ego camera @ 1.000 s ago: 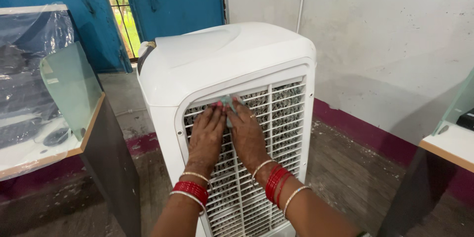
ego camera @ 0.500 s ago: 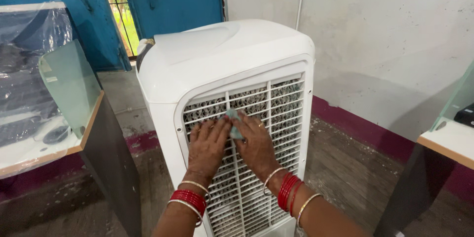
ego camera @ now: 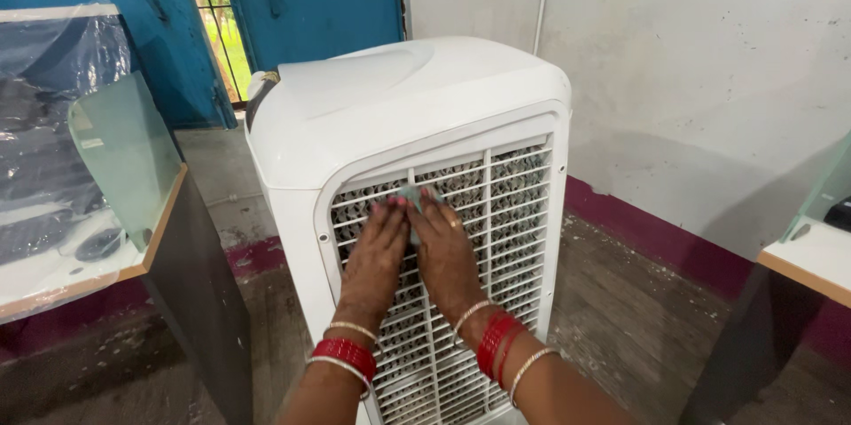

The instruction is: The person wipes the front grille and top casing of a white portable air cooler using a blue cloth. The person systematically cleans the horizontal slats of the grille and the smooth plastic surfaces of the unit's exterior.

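— Since half a second ago, both hands have slid back up the grille, and the cloth has gone up with them; it now sits near the top of the slats rather than lower down.

— What do I see on the left side?

— A tabletop (ego camera: 133,267) with a wooden edge, carrying something wrapped in clear plastic sheeting (ego camera: 49,124) and a pale green glass panel (ego camera: 124,155). Behind it, a blue door (ego camera: 301,0) with a barred opening beside it.

— And the hands?

— My left hand (ego camera: 377,248) lies flat on the white grille (ego camera: 496,239) of the air cooler (ego camera: 408,124), fingers stretched and close together, palm down on the slats. My right hand (ego camera: 443,252) lies just beside it, also spread flat, touching it at the thumb side. Neither is clenched; both press a small light green cloth (ego camera: 409,197) against the slats, and only its top edge shows past the fingertips. Red and metal bangles (ego camera: 347,350) ring both wrists.

— Where is the cloth exactly?

— Upper part of the grille, left of its central upright bar, under both sets of fingertips.

— Further right?

— A whitewashed wall (ego camera: 709,79) with a maroon band along its foot, a worn dark floor (ego camera: 638,319), and the corner of a second tabletop (ego camera: 802,264) at the frame's edge.
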